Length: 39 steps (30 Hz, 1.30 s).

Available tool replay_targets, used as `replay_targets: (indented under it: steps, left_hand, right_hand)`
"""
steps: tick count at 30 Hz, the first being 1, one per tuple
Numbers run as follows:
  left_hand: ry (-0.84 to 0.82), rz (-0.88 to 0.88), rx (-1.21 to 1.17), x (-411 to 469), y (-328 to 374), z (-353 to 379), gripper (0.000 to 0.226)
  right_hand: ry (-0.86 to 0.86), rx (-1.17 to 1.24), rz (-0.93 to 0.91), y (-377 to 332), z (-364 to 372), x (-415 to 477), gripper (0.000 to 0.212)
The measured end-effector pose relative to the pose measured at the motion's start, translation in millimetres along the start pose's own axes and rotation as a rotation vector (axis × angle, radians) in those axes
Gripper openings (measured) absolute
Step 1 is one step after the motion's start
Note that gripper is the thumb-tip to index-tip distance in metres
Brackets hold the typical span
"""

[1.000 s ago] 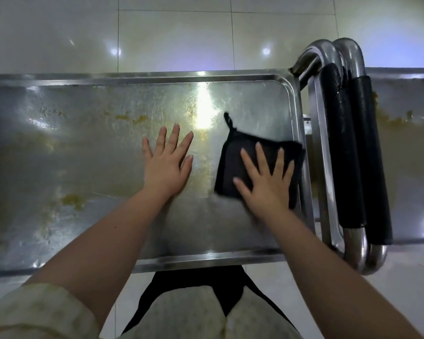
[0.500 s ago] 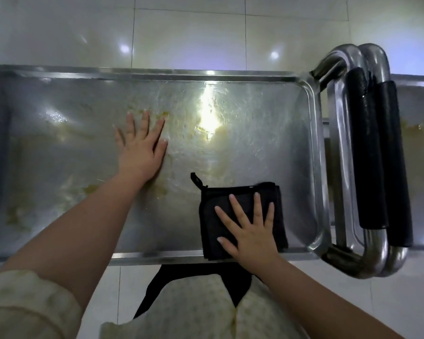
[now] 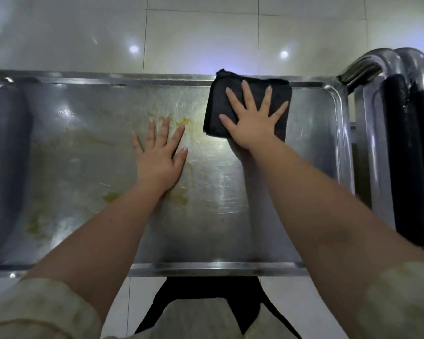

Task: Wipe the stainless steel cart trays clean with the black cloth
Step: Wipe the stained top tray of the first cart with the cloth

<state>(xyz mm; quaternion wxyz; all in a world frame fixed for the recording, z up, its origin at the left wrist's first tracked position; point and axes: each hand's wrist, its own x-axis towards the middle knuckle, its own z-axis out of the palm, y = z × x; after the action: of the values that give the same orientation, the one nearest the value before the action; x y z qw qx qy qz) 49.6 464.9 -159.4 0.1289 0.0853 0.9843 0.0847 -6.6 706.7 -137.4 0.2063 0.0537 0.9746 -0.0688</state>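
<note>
Right grip (image 3: 251, 123), apparently flat, atop cloth (image 3: 216, 104)

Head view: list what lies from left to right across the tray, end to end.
Rounded left end of the cart → left hand flat on the tray → black cloth under the right hand → right rim → black-padded cart handles.
</note>
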Motion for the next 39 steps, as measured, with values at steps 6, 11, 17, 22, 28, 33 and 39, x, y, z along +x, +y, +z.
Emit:
replay_targets:
  steps: [6, 11, 17, 22, 28, 33, 39]
  left_hand:
    - [-0.015, 0.005, 0.021, 0.3, -0.2, 0.3, 0.057]
    - [-0.017, 0.004, 0.009, 0.0, -1.0, -0.7, 0.057]
    - [-0.024, -0.002, 0.021, 1.6, -1.8, 1.5, 0.057]
    - [-0.019, -0.003, 0.044, 3.4, -0.8, 2.5, 0.058]
    - [-0.022, -0.009, 0.050, 1.6, -0.1, 1.1, 0.058]
    - [-0.010, 0.009, 0.027, 2.4, -3.3, 2.5, 0.059]
    - [-0.014, 0.012, 0.013, 0.9, -2.1, -0.2, 0.058]
  right_hand:
    - [0.070, -0.049, -0.151, 11.8, 79.3, -173.9, 0.070]
    - [-0.033, -0.078, -0.207, 12.3, 117.5, -268.8, 0.069]
    - [0.073, -0.037, -0.063, -8.8, 58.6, -106.5, 0.067]
    - [0.059, -0.062, -0.034, -40.1, 11.5, -6.1, 0.067]
    - [0.058, -0.075, -0.068, 7.6, 5.9, -14.5, 0.070]
    - [0.072, -0.010, 0.230, 120.8, -6.6, -31.5, 0.069]
    - [0.077, -0.020, 0.283, 103.0, 1.0, -42.4, 0.069]
